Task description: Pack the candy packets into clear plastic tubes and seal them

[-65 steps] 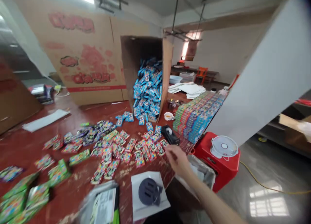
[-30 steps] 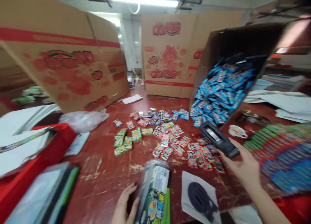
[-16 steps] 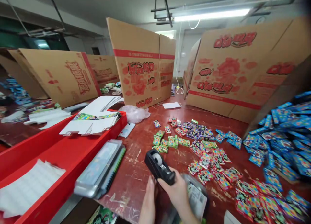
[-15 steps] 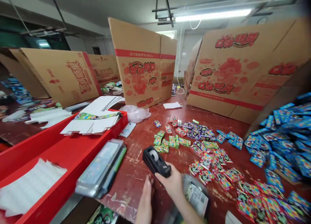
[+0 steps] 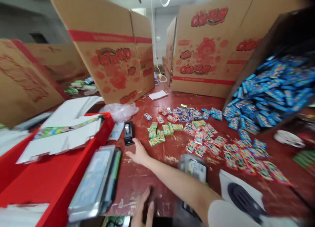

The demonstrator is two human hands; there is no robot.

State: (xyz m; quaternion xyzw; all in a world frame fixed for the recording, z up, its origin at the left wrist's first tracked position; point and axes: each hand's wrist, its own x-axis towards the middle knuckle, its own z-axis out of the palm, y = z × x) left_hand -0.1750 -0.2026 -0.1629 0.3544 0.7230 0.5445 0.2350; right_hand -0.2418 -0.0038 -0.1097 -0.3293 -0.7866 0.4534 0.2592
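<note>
A black tape dispenser (image 5: 128, 134) with a small roll of tape stands on the dark red table, beside a phone (image 5: 116, 131). My right hand (image 5: 139, 152) is just at its near end, thumb and fingers spread; whether a fingertip still touches it I cannot tell. Low in the view, my left hand (image 5: 143, 210) hangs at the table's front edge, a little blurred, fingers apart and holding nothing. Clear plastic cases (image 5: 94, 181) lie stacked to the left of both hands. Another clear case with a label (image 5: 197, 170) lies partly behind my right forearm.
A red tray (image 5: 71, 177) with white card sheets (image 5: 66, 138) fills the left. Small candy packets in green (image 5: 157, 133), purple (image 5: 187, 114) and red (image 5: 248, 158) are spread mid-table. Blue packets (image 5: 273, 95) spill from a box at right. Large cartons (image 5: 115, 63) stand behind.
My right hand has carried the tape dispenser left, set it down by the phone and let go. My left hand has dropped lower. The view has tilted down and turned right.
</note>
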